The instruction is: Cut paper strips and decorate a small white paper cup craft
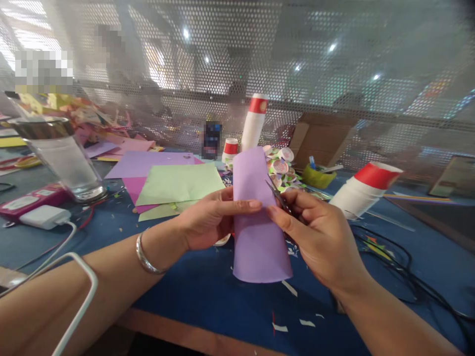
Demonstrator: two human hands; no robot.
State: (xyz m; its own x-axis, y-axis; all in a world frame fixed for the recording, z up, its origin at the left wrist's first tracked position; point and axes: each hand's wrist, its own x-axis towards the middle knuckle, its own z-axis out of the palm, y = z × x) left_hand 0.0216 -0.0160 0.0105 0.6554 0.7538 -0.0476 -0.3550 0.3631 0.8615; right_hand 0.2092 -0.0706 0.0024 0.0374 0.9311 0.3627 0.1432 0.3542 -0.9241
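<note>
while the purple sheet [260, 247] hangs curved and nearly upright above the blue tabletop [208, 291], both hands are closed around something. the left hand [210, 215] pinches the sheet: its thumb lies flat across the front and its fingers go behind the left edge, with no gap left in the grip. the right hand [322, 227], at the sheet's right edge, is curled firmly on a pair of dark scissors [281, 197], its thumb tip against the paper. the blades point up and to the left beside that edge; they look nearly together, though blur makes it hard to say whether they touch the sheet. left of the sheet lies a pale green sheet [181, 183]; behind it stands a tall stack of cups [253, 123]. behind and to its right are a heap of round pieces [280, 167] and a yellow-green basket [318, 177]. farther right of it, a tilted cup stack [356, 195] rests. small white scraps [289, 288] lie below it.
</note>
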